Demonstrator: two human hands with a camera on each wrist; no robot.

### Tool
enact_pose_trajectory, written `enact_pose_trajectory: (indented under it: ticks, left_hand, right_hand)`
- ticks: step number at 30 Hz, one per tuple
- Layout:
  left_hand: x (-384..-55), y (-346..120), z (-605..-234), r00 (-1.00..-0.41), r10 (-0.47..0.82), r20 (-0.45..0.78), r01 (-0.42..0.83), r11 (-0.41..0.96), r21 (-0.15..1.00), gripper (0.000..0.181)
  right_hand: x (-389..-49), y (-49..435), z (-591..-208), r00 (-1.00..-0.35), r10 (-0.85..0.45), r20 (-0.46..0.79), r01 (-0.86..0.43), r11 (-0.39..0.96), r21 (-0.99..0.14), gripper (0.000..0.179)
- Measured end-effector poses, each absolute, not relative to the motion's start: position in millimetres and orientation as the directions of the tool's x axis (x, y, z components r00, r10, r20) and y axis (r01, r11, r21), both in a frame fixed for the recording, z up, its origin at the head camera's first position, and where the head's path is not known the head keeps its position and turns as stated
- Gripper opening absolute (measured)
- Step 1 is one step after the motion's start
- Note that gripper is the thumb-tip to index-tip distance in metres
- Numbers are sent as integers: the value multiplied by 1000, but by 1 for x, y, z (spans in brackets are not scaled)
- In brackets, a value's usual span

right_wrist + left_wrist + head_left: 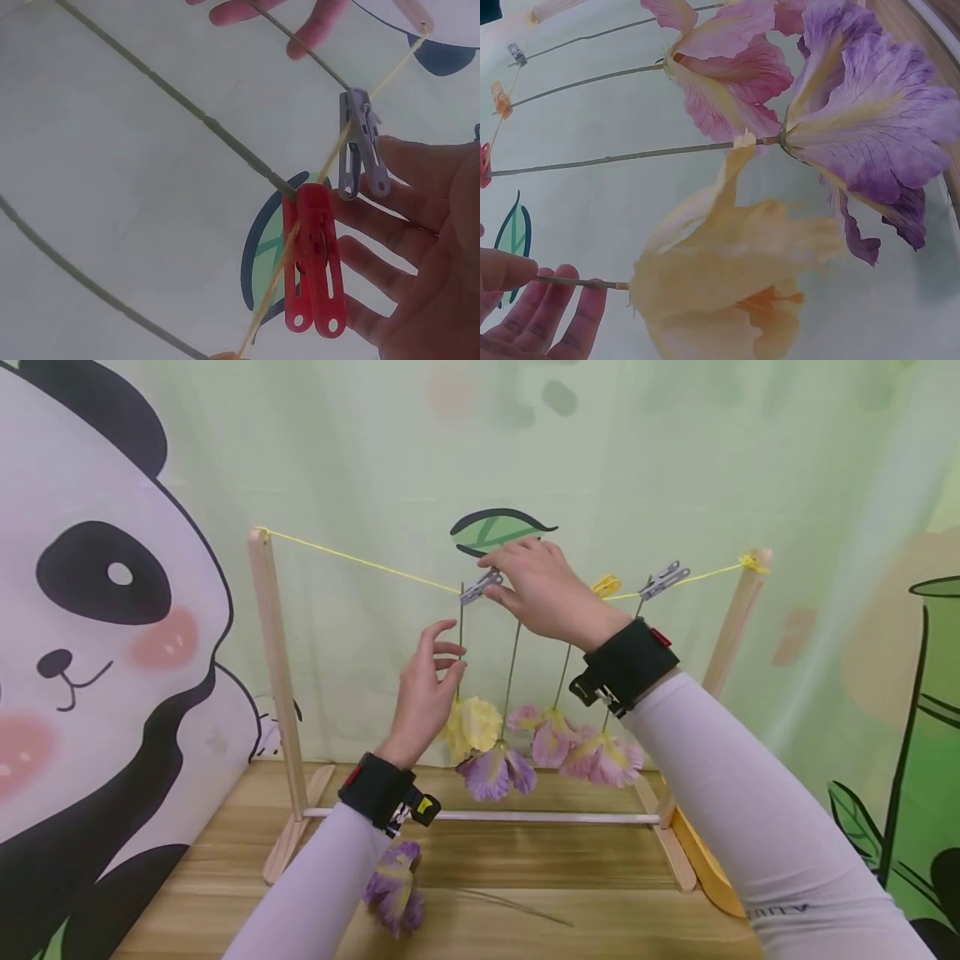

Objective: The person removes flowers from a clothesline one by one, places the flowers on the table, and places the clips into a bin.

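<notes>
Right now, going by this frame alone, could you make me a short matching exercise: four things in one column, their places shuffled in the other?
Things:
1. Yellow ruffled flower
2. Loose purple flower with pale yellow streaks
3. Red plastic clothespin
4. Straight white rod

Places:
A. Lying on the brown wood-grain tabletop
B. Joining the two pale wooden stands near their bases
C. Hanging beside the left hand
D. On the thin yellow string, next to a grey plastic clothespin

Pairs: 1-C, 2-A, 3-D, 4-B
</notes>
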State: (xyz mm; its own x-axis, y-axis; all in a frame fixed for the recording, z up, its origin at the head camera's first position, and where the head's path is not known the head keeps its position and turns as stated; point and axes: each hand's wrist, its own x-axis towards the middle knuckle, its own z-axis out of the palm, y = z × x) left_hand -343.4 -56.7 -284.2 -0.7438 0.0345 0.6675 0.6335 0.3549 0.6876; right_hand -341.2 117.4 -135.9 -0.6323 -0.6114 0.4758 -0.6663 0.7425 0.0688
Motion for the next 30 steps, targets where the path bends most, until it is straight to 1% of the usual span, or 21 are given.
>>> enact_pose_trajectory:
  ticks: [5, 9, 15, 24, 30]
  left_hand:
    - [-344, -54, -283, -726, 27, 688, 642, 388, 662, 53]
    - [-345, -52, -282, -716, 24, 698, 650, 389, 653, 54]
    - [-345, -47, -279, -706, 22, 708, 659, 385, 646, 53]
    - [-345, -42, -275, -694, 4, 720, 660, 404, 634, 55]
    - [-344, -43, -276, -694, 8, 720, 661, 405, 632, 56]
  right_hand:
    - [-344, 116, -133, -637, -619, 460, -664, 744, 81, 31]
    - [-344, 116, -130, -647, -612, 455, -649, 755, 93, 25]
    - [-346, 117, -128, -641, -572, 512, -637, 769, 61, 11]
    - [-354, 127, -130, -595, -519, 614, -650, 760, 12, 14]
    - [-356, 133, -132, -584, -467, 664, -647, 762, -33, 10]
